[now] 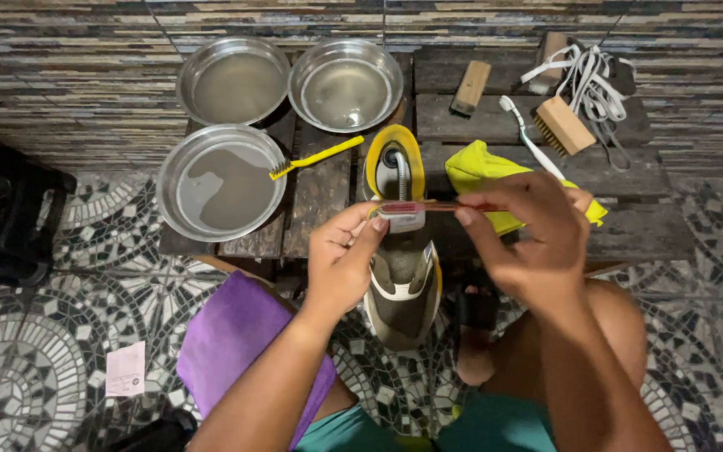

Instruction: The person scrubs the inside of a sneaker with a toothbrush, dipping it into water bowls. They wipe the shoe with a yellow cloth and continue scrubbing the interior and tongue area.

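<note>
**Head view: two hands are holding a thin brush over a shoe**

Head camera is looking down at a person who is sitting on a low seat, with the knees apart and a mosaic floor below. Both hands are meeting over a sneaker [402,289], which is standing on a metal shoe stand [401,172] at the edge of a dark wooden bench [646,226]. Probably the stand is keeping the shoe steady, so no hand is needed for it.

The left hand [340,264] is pinching the pale head of a thin brush [403,215] between the thumb and the bent fingers. The right hand [529,238] is gripping the reddish handle with the fingertips pressed together around it. So the brush is lying level between the two hands, just above the shoe opening.

Three metal bowls [221,180] with cloudy water are standing on the bench to the left, near enough for dipping, I think. A yellow brush [315,157] is lying beside them. A yellow cloth [483,172] is lying behind the right hand, and a white toothbrush [529,138], a wooden brush [562,125] and white laces [592,79] are further back. A purple towel [236,335] is covering the left thigh, perhaps for keeping it dry.
</note>
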